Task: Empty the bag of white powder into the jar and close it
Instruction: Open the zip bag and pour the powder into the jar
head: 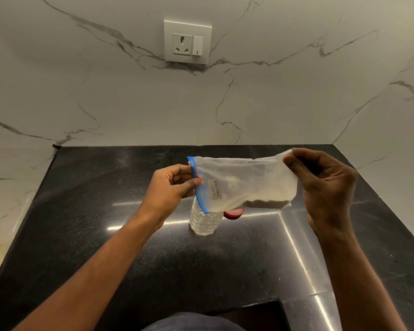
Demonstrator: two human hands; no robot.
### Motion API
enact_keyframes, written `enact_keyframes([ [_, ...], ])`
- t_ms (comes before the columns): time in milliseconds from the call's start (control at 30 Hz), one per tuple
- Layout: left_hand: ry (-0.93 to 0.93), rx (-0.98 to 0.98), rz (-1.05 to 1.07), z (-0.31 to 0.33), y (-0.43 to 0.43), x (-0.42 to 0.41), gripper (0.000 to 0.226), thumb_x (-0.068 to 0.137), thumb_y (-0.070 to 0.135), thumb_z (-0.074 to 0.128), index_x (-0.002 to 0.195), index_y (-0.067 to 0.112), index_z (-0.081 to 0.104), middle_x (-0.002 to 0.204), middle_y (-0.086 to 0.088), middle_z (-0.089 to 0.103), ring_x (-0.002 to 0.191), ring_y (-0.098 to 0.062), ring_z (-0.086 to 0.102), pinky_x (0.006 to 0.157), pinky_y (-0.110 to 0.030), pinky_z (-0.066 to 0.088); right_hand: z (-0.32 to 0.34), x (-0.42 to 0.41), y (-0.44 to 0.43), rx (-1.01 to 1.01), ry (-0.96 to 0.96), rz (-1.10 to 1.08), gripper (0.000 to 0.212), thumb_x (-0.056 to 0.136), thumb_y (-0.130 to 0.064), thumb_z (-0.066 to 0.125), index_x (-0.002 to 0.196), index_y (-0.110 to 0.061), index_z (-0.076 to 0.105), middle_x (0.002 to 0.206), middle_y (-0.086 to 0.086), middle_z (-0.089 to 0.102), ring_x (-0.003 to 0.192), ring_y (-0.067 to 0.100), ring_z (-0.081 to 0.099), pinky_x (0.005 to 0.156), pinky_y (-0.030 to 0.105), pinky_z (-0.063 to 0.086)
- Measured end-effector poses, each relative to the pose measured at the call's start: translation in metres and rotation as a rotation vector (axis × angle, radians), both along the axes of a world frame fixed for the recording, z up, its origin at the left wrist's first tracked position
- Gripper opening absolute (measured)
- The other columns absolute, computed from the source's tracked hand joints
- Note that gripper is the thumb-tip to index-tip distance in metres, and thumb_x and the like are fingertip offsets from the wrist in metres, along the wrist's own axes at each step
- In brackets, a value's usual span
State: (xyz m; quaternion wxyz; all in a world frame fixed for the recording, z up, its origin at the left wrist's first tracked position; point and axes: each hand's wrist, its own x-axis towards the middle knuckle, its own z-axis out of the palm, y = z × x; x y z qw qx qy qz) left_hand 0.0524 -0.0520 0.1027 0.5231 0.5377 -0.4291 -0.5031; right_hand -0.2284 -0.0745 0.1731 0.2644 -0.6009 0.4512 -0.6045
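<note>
Bag (246, 182): clear zip bag held sideways in the air above the counter, blue zip strip at its left end, closed bottom at its right end. A paper label reading "MILK POWDER" sits near the zip.
Powder (261, 203): white, settled along the bag's lower edge, toward the right half.
Left hand (171, 187): fingers and thumb pinched on the zip strip at the bag's left end; hand otherwise curled.
Right hand (325, 185): thumb and fingers pinched on the bag's upper right corner, palm turned toward the camera.
Jar (204, 219): clear ribbed plastic, upright on the counter, directly below the bag's zip end; its mouth is hidden behind the bag, so whether it is open cannot be told.
Lid (233, 214): red, lying on the counter just right of the jar, mostly hidden by the bag.
Counter (153, 259): black polished stone, light streaks reflected on it.
Wall (81, 91): white veined marble behind and at both sides.
Socket (187, 41): white plate with switch, on the far wall, centre.
</note>
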Motion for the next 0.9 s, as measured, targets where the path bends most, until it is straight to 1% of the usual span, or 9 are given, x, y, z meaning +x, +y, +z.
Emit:
enact_keyframes([
  [133, -0.168, 0.062, -0.032, 0.006, 0.000, 0.007, 0.020, 0.089, 0.013, 0.082, 0.109, 0.012, 0.076, 0.105, -0.005, 0.082, 0.100, -0.024, 0.080, 0.087, -0.039, 0.067, -0.001, 0.004, 0.002, 0.004, 0.014, -0.021, 0.025, 0.084, -0.022, 0.081, 0.106, -0.011, 0.076, 0.095, -0.007, 0.079, 0.090, 0.015, 0.077, 0.085, 0.029, 0.062],
  [233, -0.532, 0.048, -0.031, 0.018, -0.001, 0.014, 0.049, 0.077, 0.034, 0.093, 0.112, 0.014, 0.066, 0.109, 0.000, 0.073, 0.098, -0.017, 0.072, 0.087, -0.033, 0.063, -0.003, 0.006, 0.004, 0.023, 0.034, -0.032, 0.019, 0.086, -0.017, 0.081, 0.104, -0.015, 0.077, 0.094, -0.005, 0.079, 0.089, 0.016, 0.077, 0.085, 0.029, 0.062],
  [333, -0.852, -0.258, -0.021, 0.042, -0.002, 0.004, 0.084, 0.072, 0.059, 0.089, 0.137, 0.022, 0.053, 0.133, 0.003, 0.058, 0.119, -0.013, 0.056, 0.097, -0.031, 0.048, -0.005, 0.005, 0.009, 0.049, 0.026, -0.031, 0.017, 0.085, -0.021, 0.080, 0.102, -0.020, 0.076, 0.094, -0.005, 0.078, 0.089, 0.017, 0.076, 0.083, 0.029, 0.063],
  [467, -1.022, -0.485, -0.330, 0.081, -0.028, -0.043, 0.075, 0.089, 0.060, 0.075, 0.150, 0.021, 0.054, 0.149, -0.003, 0.063, 0.136, -0.024, 0.058, 0.111, -0.049, 0.039, -0.007, 0.001, 0.011, 0.082, 0.003, -0.034, 0.016, 0.085, -0.021, 0.079, 0.100, -0.020, 0.076, 0.093, -0.008, 0.079, 0.087, 0.014, 0.075, 0.078, 0.026, 0.062],
  [633, -0.932, -0.347, -0.508, 0.093, -0.056, -0.088, 0.027, 0.102, 0.028, 0.071, 0.124, 0.013, 0.079, 0.121, -0.006, 0.078, 0.106, -0.021, 0.071, 0.101, -0.043, 0.058, -0.013, -0.007, 0.013, 0.104, -0.040, -0.027, 0.017, 0.087, -0.015, 0.079, 0.104, -0.015, 0.075, 0.094, -0.006, 0.078, 0.087, 0.014, 0.076, 0.074, 0.024, 0.062],
  [733, -0.822, -0.322, -0.523, 0.087, -0.058, -0.090, 0.021, 0.102, 0.013, 0.069, 0.119, 0.008, 0.080, 0.121, -0.011, 0.078, 0.101, -0.019, 0.068, 0.094, -0.031, 0.058, -0.020, -0.017, 0.011, 0.171, -0.007, -0.007, 0.038, 0.082, -0.032, 0.084, 0.118, -0.030, 0.070, 0.108, -0.013, 0.075, 0.101, 0.009, 0.072, 0.082, 0.029, 0.064],
  [800, -0.771, -0.306, -0.541, 0.084, -0.057, -0.089, 0.020, 0.102, 0.008, 0.067, 0.118, 0.006, 0.080, 0.123, -0.012, 0.077, 0.103, -0.018, 0.067, 0.095, -0.029, 0.056, -0.024, -0.026, 0.006, 0.317, 0.055, 0.058, 0.068, 0.076, -0.035, 0.090, 0.137, -0.039, 0.058, 0.131, -0.017, 0.066, 0.119, 0.005, 0.064, 0.093, 0.032, 0.060],
  [867, -0.740, -0.303, -0.544, 0.080, -0.055, -0.088, 0.020, 0.102, 0.006, 0.067, 0.118, 0.006, 0.080, 0.124, -0.012, 0.076, 0.106, -0.019, 0.067, 0.093, -0.025, 0.054, -0.032, -0.031, 0.004, 0.492, 0.042, 0.193, 0.084, 0.074, -0.032, 0.090, 0.147, -0.035, 0.049, 0.146, -0.007, 0.057, 0.132, 0.015, 0.058, 0.103, 0.044, 0.055],
  [900, -0.730, -0.306, -0.537, 0.079, -0.054, -0.088, 0.020, 0.102, 0.006, 0.067, 0.118, 0.005, 0.080, 0.124, -0.012, 0.076, 0.106, -0.017, 0.066, 0.090, -0.021, 0.053, -0.037, -0.033, 0.004, 0.544, 0.026, 0.248, 0.078, 0.077, -0.032, 0.090, 0.145, -0.030, 0.052, 0.144, -0.001, 0.061, 0.131, 0.022, 0.060, 0.105, 0.052, 0.054],
])
